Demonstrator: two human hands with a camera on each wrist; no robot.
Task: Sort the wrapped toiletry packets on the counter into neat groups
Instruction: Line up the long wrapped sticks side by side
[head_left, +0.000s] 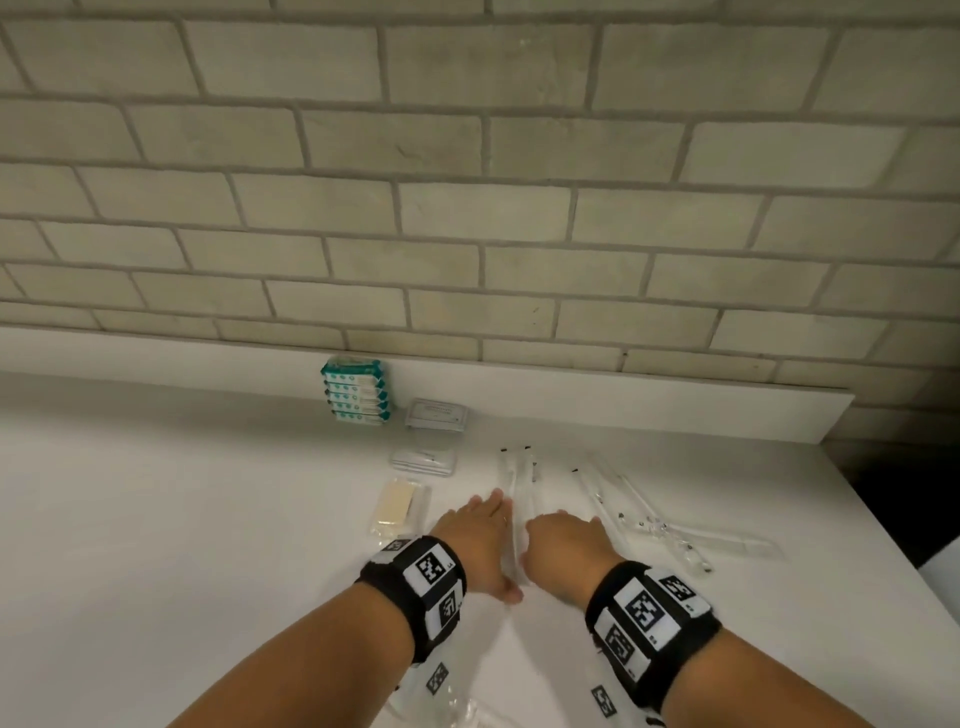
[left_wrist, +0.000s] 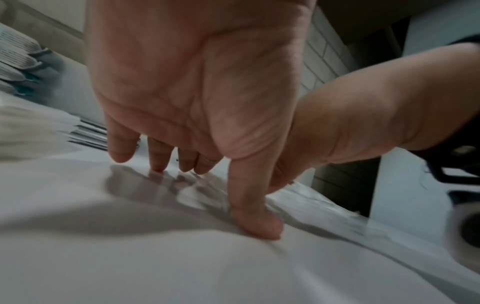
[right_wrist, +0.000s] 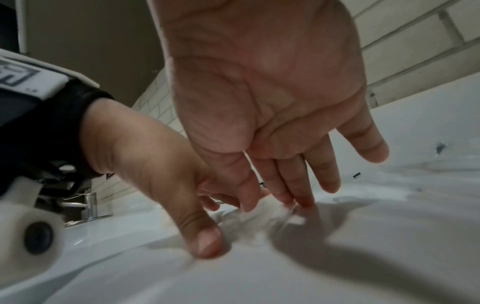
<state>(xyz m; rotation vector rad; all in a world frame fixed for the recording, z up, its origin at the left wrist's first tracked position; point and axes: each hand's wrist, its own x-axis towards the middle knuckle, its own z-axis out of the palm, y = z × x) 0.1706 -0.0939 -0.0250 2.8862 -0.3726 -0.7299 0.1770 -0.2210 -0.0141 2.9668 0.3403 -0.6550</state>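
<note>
A: We have no real hold; from the head view our left hand (head_left: 480, 535) and right hand (head_left: 563, 540) lie flat, squeezing the clear long packets (head_left: 517, 499) between them on the counter (head_left: 208, 519); looser ones (head_left: 639, 512) sit to the right.

B: At our left wrist the thumb (left_wrist: 255, 218) presses the counter; the film could buckle.

A: At our right wrist the fingertips (right_wrist: 301, 197) touch slippery wrap; uneven pushing would fan them.

Teal-and-white printing seen on stacked packets (head_left: 355, 393). Grey noted on flat packet (head_left: 437, 414); pale cream on soap-like bar (head_left: 397, 505). Long sleeves (head_left: 519, 483) clear, black-tipped. Counter (head_left: 182, 493) white. Wall tiles (head_left: 467, 208) beige, grey-grouted. Wristbands (head_left: 415, 587) black, white-tagged.
</note>
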